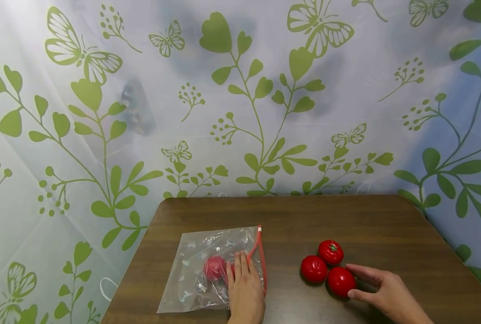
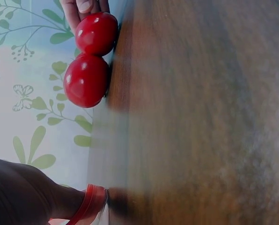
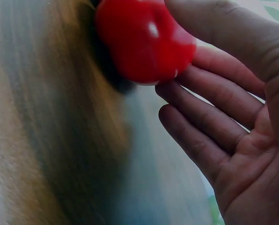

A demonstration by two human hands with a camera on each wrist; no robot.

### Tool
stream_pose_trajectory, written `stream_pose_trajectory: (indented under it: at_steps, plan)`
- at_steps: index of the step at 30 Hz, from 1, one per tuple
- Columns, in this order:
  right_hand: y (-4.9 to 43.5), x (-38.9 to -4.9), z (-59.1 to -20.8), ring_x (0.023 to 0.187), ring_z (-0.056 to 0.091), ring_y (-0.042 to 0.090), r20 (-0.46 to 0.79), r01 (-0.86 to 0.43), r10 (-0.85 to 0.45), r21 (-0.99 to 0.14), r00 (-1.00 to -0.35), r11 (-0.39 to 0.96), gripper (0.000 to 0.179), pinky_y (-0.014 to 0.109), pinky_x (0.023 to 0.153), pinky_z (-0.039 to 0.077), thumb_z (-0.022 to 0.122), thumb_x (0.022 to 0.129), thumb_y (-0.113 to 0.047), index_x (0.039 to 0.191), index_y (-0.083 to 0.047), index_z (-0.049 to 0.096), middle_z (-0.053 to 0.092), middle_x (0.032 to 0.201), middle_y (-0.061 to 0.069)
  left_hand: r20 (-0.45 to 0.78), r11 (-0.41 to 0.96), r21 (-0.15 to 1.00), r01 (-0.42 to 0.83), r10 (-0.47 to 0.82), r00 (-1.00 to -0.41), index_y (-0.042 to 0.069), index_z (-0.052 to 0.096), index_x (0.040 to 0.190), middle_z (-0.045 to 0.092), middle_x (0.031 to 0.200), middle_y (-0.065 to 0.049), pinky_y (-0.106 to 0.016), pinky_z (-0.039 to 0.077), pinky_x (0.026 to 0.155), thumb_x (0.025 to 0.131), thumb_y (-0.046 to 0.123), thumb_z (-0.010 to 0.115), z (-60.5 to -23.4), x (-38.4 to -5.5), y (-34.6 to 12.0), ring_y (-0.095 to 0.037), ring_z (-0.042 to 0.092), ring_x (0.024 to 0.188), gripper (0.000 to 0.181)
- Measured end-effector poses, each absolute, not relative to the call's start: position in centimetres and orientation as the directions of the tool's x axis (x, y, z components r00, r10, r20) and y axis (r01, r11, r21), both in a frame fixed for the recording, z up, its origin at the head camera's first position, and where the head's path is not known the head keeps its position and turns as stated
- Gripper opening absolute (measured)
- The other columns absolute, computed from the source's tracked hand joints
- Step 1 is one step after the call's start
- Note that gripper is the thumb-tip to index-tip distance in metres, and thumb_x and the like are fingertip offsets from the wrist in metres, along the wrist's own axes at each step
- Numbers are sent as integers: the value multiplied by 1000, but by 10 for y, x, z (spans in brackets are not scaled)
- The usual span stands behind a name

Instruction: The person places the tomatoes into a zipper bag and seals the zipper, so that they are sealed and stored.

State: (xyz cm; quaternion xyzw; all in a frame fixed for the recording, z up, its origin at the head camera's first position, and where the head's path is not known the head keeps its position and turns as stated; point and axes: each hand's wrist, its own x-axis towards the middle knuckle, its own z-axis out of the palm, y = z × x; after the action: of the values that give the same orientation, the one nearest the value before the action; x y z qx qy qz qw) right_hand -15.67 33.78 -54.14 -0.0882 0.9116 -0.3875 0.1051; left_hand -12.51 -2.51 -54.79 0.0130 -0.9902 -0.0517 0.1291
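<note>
A: Start at the left margin; what is noted?
B: Patterned cloth (image 1: 175, 139), pale with a green print, running behind the full width; in front of it the table (image 1: 285, 220), brown with a wood grain.

A: First item on the table?
B: Clear bag (image 1: 192, 283), lying flat on the left half; inside it a bagged tomato (image 1: 214, 268), red and round, seen through the film; more red shows between the fingers just right of it, mostly covered.

A: State of the left hand (image 1: 245, 290)?
B: Laid over the bag's right part; fingers straight and close together, pointing away from the wearer; no pinch seen.

A: And the bag's right edge?
B: Red zip strip (image 1: 262, 258); its two lines part below a white slider (image 1: 259, 229) at the far corner, so the mouth gapes there.

A: Further right?
B: Three tomatoes bunched close on the table: left tomato (image 1: 314, 269); far tomato (image 1: 331, 252), green stem on top; near tomato (image 1: 341, 282), closest to the right hand.

A: State of the right hand (image 1: 388, 294)?
B: Thumb and fingers spread apart at the near tomato's right side; thumb tip overlaps its edge in view; whether skin touches it, cannot tell.
</note>
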Motion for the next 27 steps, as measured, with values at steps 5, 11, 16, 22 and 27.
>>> stream_pose_trajectory:
  at_steps: [5, 11, 16, 22, 27]
  plan:
    - [335, -158, -544, 121, 77, 21, -139, -53, -216, -713, -967, 699, 71, 18, 88, 58, 92, 89, -40, 147, -8, 68, 72, 144, 19, 252, 994, 107, -16, -43, -967, -2, 65, 144, 57, 159, -25, -63, 36, 128, 62, 16, 101, -549, -125, -25, -41, 50, 153, 91]
    - [335, -160, -546, 126, 75, 34, -160, -30, -194, -692, -968, 722, 73, 27, 90, 63, 92, 88, -41, 148, -8, 68, 72, 143, 20, 273, 995, 103, -10, -38, -961, -2, 65, 143, 57, 159, -25, -63, 37, 127, 62, 16, 100, -550, -125, -26, -40, 51, 153, 91]
    - [334, -160, -548, 127, 74, 37, -166, -28, -192, -683, -967, 729, 74, 42, 94, 66, 92, 88, -42, 148, -7, 68, 72, 143, 21, 286, 995, 100, -13, -41, -957, -2, 65, 143, 58, 158, -24, -62, 38, 126, 64, 14, 99, -550, -124, -26, -40, 52, 152, 88]
    - [334, -159, -549, 122, 77, 32, -152, -41, -193, -675, -969, 737, 72, 31, 90, 65, 92, 88, -42, 147, -8, 69, 74, 141, 19, 274, 994, 107, -14, -43, -961, -3, 65, 144, 58, 159, -25, -62, 38, 127, 67, 7, 94, -551, -125, -26, -40, 51, 153, 83]
    - [334, -158, -549, 120, 78, 31, -150, -39, -188, -675, -971, 736, 72, 31, 90, 65, 92, 88, -41, 146, -7, 69, 75, 139, 19, 267, 994, 104, -14, -41, -963, -2, 65, 144, 57, 159, -25, -62, 37, 127, 68, 9, 95, -549, -125, -25, -40, 51, 153, 83]
